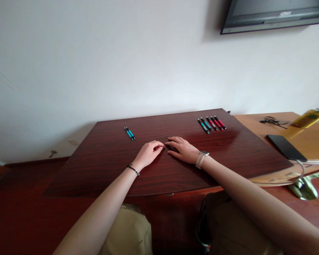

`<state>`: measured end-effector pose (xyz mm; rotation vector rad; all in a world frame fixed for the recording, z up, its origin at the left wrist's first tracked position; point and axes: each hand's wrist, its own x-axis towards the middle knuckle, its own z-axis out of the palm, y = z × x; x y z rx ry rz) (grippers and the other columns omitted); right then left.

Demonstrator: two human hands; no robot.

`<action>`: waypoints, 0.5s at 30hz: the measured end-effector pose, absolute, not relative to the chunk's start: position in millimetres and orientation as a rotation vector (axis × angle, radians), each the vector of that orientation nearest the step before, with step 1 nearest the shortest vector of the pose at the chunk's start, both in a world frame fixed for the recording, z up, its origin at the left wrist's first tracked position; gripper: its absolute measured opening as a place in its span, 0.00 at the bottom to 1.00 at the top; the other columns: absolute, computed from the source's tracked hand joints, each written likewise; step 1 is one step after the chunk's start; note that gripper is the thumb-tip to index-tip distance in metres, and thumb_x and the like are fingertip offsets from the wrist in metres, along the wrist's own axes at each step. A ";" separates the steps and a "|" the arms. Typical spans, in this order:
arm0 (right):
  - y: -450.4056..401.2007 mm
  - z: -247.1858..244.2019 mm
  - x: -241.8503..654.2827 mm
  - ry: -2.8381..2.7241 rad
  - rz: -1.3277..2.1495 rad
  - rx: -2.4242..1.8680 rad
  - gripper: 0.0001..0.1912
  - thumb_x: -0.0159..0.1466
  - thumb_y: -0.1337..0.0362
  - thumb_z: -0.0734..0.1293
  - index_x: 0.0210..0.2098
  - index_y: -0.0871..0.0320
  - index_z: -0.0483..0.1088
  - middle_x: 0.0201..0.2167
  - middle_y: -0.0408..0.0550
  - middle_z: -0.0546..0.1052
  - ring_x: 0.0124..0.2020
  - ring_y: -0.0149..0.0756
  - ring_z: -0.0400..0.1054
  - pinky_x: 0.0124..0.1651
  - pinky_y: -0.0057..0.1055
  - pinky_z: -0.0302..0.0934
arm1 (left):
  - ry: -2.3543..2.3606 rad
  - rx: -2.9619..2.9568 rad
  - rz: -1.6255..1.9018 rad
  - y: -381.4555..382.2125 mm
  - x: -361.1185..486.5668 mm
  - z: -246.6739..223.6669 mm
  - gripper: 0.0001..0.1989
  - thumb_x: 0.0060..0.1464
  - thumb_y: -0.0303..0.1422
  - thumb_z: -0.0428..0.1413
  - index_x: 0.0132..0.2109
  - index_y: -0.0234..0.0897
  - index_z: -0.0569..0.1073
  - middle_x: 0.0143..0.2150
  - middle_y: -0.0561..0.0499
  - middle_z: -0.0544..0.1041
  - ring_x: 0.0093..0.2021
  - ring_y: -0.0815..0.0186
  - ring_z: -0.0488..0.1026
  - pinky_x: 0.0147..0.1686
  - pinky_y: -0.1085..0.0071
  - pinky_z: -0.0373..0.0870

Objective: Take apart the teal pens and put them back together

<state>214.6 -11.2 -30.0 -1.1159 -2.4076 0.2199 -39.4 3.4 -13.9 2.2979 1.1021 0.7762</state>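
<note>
My left hand [149, 152] rests on the dark red wooden table [108, 156] with its fingers curled together; whether anything is in them is too small to tell. Beside it, almost touching, my right hand [181, 148] lies with its fingers apart and holds nothing. Two teal pens [130, 133] lie side by side beyond my left hand. A row of pens sits at the table's far right: teal ones [203, 125] on its left and red ones [216, 123] on its right. Neither hand touches any of these pens.
To the right, a lighter wooden table [315, 141] bears a black phone [285, 147] with a white cable, a black cable [273, 121] and a yellow container [309, 118]. A screen [281, 14] hangs on the white wall behind. My knees are below the table's front edge.
</note>
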 end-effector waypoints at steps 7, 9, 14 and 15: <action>-11.8 -29.4 213.5 -2.401 0.219 -1.110 0.23 0.76 0.53 0.65 0.66 0.52 0.72 0.68 0.60 0.71 0.71 0.54 0.63 0.72 0.57 0.61 | 1.120 2.399 0.730 3.0 -33.4 -12.7 0.12 0.69 0.34 0.54 0.48 0.43 0.83 0.42 0.49 0.81 0.39 0.62 0.78 0.45 0.67 0.73; -11.5 -29.3 213.6 -2.406 0.215 -1.112 0.22 0.76 0.53 0.65 0.66 0.52 0.72 0.68 0.60 0.71 0.71 0.54 0.63 0.72 0.57 0.61 | 1.131 2.419 0.706 3.6 -31.3 -12.7 0.11 0.68 0.34 0.55 0.48 0.43 0.83 0.40 0.49 0.80 0.36 0.63 0.77 0.42 0.68 0.72; -11.1 -29.8 213.7 -2.417 0.211 -1.126 0.23 0.76 0.53 0.65 0.66 0.53 0.72 0.68 0.60 0.71 0.71 0.54 0.63 0.72 0.56 0.61 | 1.165 2.454 0.658 5.4 -28.6 -12.3 0.09 0.68 0.34 0.56 0.49 0.44 0.81 0.38 0.51 0.78 0.35 0.63 0.75 0.39 0.69 0.70; -11.1 -30.0 213.6 -2.415 0.211 -1.127 0.23 0.76 0.52 0.65 0.66 0.53 0.72 0.68 0.60 0.71 0.71 0.54 0.63 0.72 0.56 0.61 | 1.173 2.461 0.650 5.2 -28.4 -11.9 0.09 0.68 0.34 0.56 0.49 0.44 0.81 0.38 0.51 0.78 0.35 0.63 0.75 0.38 0.69 0.70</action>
